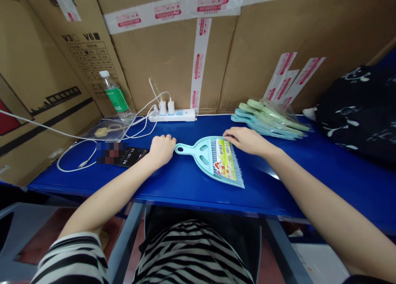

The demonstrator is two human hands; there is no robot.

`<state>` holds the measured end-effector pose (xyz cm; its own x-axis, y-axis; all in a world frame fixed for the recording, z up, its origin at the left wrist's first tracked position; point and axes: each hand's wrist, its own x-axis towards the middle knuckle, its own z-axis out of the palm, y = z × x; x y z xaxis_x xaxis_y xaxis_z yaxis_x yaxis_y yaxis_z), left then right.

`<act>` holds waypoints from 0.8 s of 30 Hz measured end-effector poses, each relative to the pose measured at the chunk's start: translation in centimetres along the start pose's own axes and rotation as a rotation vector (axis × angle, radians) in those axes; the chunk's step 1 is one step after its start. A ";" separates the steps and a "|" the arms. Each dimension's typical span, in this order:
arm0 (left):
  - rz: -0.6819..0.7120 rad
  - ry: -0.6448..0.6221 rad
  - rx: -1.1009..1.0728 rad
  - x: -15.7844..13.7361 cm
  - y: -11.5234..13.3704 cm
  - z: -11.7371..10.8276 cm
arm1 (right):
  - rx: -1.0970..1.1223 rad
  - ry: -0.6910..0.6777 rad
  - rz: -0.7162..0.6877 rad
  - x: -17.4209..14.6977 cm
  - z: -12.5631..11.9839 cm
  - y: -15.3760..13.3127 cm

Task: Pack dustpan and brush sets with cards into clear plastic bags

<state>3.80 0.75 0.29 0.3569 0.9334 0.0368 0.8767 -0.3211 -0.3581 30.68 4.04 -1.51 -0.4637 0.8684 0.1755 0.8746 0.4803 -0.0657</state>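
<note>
A pale turquoise dustpan (pixel 203 155) lies flat on the blue tabletop, its looped handle pointing left. Set into it is a hand brush with blue-grey bristles (pixel 237 165), and a yellow and white printed label (pixel 225 158) wraps across them. My left hand (pixel 162 150) is closed beside the handle's end; its fingertips are hidden, so what it may hold does not show. With bent fingers, my right hand (pixel 239 139) grips the pan's far edge near the top of the label.
Several bagged green and blue dustpans (pixel 269 119) lie at the back right, beside a dark patterned bag (pixel 359 115). A phone (pixel 131 157), white cables, a power strip (pixel 177 115) and a bottle (pixel 116 95) are to the left. Cardboard (pixel 167 57) walls the back.
</note>
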 end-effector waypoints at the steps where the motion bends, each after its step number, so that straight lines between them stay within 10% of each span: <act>1: -0.021 0.013 0.012 0.0 -0.1 0.1 | 0.001 0.004 -0.004 0.0 0.1 0.1; 24: -0.591 -0.253 -0.045 2.6 -11.1 2.4 | 0.014 -0.016 0.033 -0.1 -0.1 -0.3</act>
<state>-5.75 7.11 2.08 -0.2732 0.9619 -0.0076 0.9168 0.2580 -0.3049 30.46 3.81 -1.36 -0.4373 0.8855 0.1573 0.8873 0.4533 -0.0848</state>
